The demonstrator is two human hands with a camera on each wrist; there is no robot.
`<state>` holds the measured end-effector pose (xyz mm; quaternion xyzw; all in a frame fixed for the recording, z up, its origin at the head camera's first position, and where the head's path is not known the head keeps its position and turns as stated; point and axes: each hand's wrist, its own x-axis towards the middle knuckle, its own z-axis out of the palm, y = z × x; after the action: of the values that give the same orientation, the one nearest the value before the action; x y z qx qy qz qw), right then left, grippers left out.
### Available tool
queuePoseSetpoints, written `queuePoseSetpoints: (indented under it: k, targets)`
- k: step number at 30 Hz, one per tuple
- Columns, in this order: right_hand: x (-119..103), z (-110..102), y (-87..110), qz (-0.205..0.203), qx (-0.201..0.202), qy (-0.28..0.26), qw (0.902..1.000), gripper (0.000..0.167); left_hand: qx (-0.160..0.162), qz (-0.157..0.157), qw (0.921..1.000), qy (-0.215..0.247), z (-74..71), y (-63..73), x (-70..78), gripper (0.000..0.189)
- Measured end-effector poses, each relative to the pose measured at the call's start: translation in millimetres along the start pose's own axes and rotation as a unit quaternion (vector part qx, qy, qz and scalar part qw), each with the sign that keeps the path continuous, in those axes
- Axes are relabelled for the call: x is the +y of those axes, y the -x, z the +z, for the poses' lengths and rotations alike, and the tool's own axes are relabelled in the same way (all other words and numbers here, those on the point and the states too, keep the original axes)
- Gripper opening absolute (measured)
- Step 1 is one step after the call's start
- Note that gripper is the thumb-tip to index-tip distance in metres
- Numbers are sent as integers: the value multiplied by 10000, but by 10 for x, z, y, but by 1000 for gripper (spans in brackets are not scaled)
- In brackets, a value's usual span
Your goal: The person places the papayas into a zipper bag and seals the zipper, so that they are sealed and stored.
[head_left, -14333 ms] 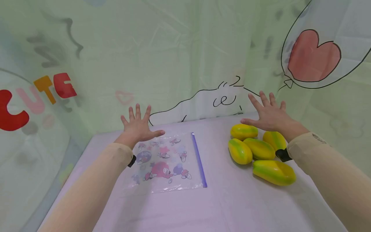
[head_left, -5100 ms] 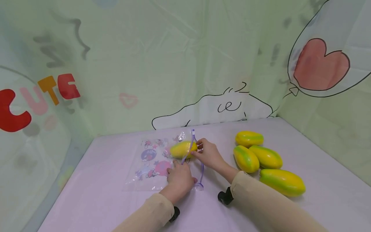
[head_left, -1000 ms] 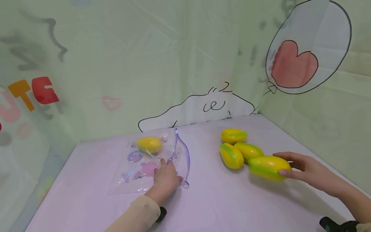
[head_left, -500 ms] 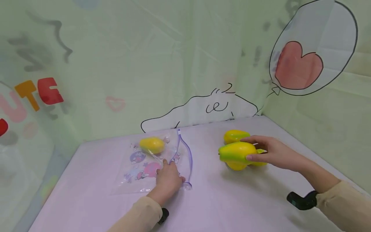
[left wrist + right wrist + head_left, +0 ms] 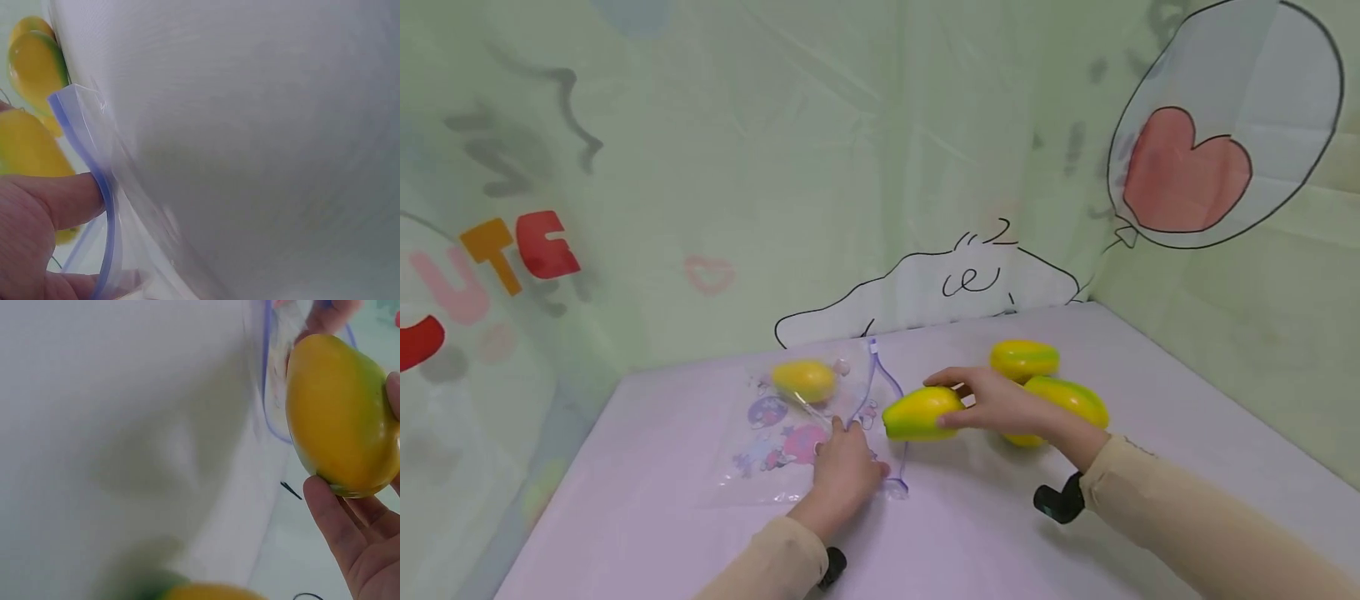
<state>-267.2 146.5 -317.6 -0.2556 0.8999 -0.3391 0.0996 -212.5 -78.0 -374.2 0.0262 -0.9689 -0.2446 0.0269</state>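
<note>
- Well, a pale green backdrop (image 5: 760,150) is largest, bearing a drawn balloon (image 5: 1292,92) with a red heart (image 5: 1187,179) inside
- The table (image 5: 647,483), its top pale lilac
- A clear bag (image 5: 748,450) lying on it, printed with pink and purple cartoons, its purple-edged mouth gaping rightward
- Left hand (image 5: 844,471) touching that mouth; whether its grip pinches the film I cannot tell
- Right hand (image 5: 1000,404), its grip pinching the held fruit (image 5: 917,417) between thumb and fingers
- That fruit, glossy yellow shading to green, is raised just beside the bag's mouth, hiding some edge
- Three other fruits (image 5: 1025,358) on the table, some partly behind the right hand; a bagged fruit (image 5: 803,381) inside
- Backdrop letters (image 5: 527,246): U, T, E, after a cut-off red one
</note>
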Motion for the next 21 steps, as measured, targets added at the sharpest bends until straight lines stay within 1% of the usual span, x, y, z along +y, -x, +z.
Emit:
queuePoseSetpoints:
  k: [4,7,10,15,21]
  targets:
    - [-3,130,-143,185,50,-1,9998,58,-22,-28,10000,41,1,2,5,68]
    - [-7,186,-225,311,107,-24,9995,59,-62,-121,9999,69,-13,7,17,70]
    - [2,221,-291,327,125,-41,9994,60,-85,-159,9998,37,-19,13,25,73]
    - [21,271,-384,213,139,-95,9996,61,6,-103,9999,2,-16,11,16,75]
    - [41,359,-487,197,199,-246,9993,60,148,-109,9997,183,-17,18,11,77]
